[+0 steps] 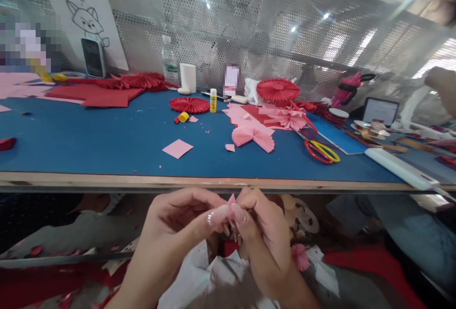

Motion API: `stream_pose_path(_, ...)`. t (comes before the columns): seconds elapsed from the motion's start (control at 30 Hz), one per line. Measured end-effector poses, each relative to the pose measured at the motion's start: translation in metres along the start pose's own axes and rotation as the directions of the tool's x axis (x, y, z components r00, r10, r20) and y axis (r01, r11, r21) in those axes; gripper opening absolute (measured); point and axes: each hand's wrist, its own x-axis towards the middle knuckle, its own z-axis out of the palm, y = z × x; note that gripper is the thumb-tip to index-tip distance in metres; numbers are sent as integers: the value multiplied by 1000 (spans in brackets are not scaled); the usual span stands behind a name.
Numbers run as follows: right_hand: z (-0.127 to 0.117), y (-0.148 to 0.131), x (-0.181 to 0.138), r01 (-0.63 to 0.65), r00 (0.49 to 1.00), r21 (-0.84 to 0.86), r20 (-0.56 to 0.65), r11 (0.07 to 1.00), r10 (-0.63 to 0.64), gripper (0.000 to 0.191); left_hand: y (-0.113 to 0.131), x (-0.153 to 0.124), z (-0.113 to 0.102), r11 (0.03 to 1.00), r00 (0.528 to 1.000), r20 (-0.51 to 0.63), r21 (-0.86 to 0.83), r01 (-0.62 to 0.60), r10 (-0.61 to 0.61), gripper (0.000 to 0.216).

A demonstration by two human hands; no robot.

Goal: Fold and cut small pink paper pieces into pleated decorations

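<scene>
Just below the table's front edge, my left hand [188,223] and my right hand [261,228] meet with thumbs side by side. Both pinch a small piece of pink paper [231,200]; only its pointed tip shows above the thumbs, the rest hidden by my fingers. Beyond them on the blue table lie a pink paper square [178,148] and a smaller pink scrap [230,147]. A pleated pink paper fan [252,137] rests behind that scrap. Scissors [322,151] with red and yellow handles lie to the right.
A glue stick [213,101] stands beside a red pleated rosette [189,105], its yellow cap [183,117] lying near. Red paper sheets [107,94], a phone [93,57] and a water bottle [169,60] are at the back. A long white device [401,167] overhangs the right edge.
</scene>
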Motion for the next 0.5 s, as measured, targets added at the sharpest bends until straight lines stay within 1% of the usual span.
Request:
stream_pose_path(0.07, -1, -3, -1, 12, 1000, -57, 7, 998, -12, 23, 2, 1, 2, 999, 999, 5, 8, 38, -38, 15)
stream_pose_path(0.13, -4, -5, -2, 52, 999, -117, -7, 992, -53, 23, 3, 2, 2, 994, 992, 74, -34, 101, -98, 15)
stream_pose_path(0.2, -6, -4, -2, 140, 987, -161, -59, 977, -151, 16, 3, 2, 0, 986, 982, 137, -83, 144, -132, 17)
stream_pose_path(0.23, -8, -2, -2, 198, 972, -175, -89, 964, -216, 11, 3, 1, -2, 984, 979, 152, -97, 152, -137, 18)
stream_pose_path(0.27, -10, -1, -1, 263, 951, -191, -114, 946, -287, 11, 3, 1, -3, 982, 978, 155, -104, 155, -138, 19)
stream_pose_path(0.3, -12, 1, 0, 332, 924, -212, -125, 919, -362, 17, 2, 0, -4, 981, 980, 141, -111, 158, -142, 19)
stream_pose_path(0.37, -16, 3, 3, 468, 857, -278, -88, 839, -507, 30, 2, -1, -5, 979, 981, 127, -122, 163, -148, 20)
stream_pose_path(0.4, -18, 4, 4, 522, 823, -316, -57, 792, -565, 32, 3, -2, -4, 978, 980, 130, -127, 168, -152, 20)
stream_pose_path(0.43, -20, 4, 6, 567, 791, -346, -24, 748, -611, 31, 3, -2, -4, 976, 979, 134, -131, 173, -155, 19)
stream_pose_path(0.5, -23, 4, 8, 614, 755, -375, 23, 694, -656, 24, 4, -3, -2, 976, 975, 150, -123, 181, -162, 19)
